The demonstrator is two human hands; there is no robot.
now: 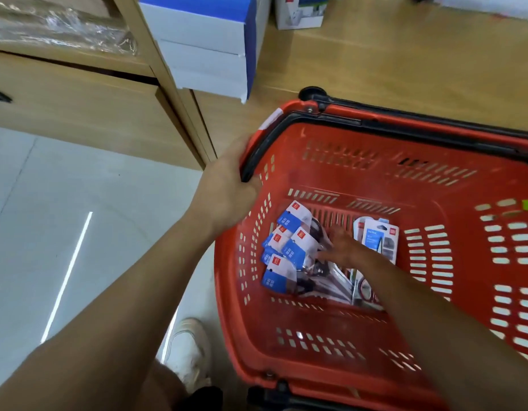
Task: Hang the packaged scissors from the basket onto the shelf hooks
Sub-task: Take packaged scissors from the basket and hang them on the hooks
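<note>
Boxes beside basket (left hand gripping rim); shoe near.

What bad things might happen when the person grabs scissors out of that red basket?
1. The blue-carded scissors packs lie overlapping in a pile, so the right hand may lift one and drag or drop others.
2. Grey-carded packs stand right beside them, so the hand might take the wrong kind.
3. The basket seems steadied only by the left hand gripping its edge. If that grip slips, it may shift.
</note>
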